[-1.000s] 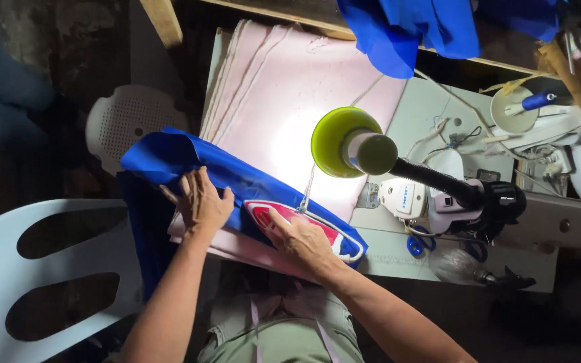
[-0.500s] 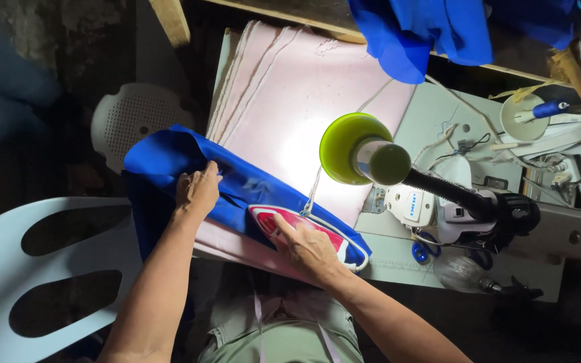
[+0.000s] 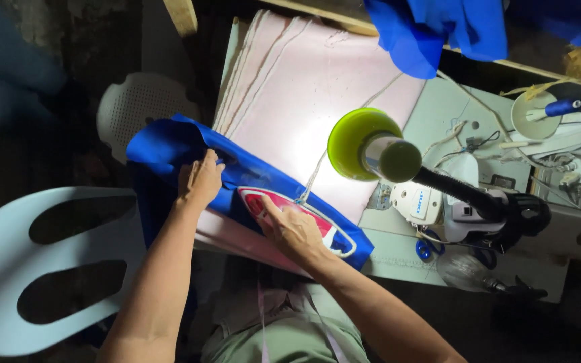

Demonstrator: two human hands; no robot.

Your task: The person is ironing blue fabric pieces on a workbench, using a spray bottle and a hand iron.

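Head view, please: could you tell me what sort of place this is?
Probably a small sewing workshop: a sewing machine under a green lamp, blue fabric beneath both hands, pink cloth stacked on the table.

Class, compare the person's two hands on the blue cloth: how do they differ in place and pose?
The left hand rests on plain blue cloth near its bunched end, while the right hand lies on the red and white patch. The left hand's fingers are curled with knuckles raised; the right hand lies flatter, one finger stretched along the patch. Both press the same cloth down on the pink board.
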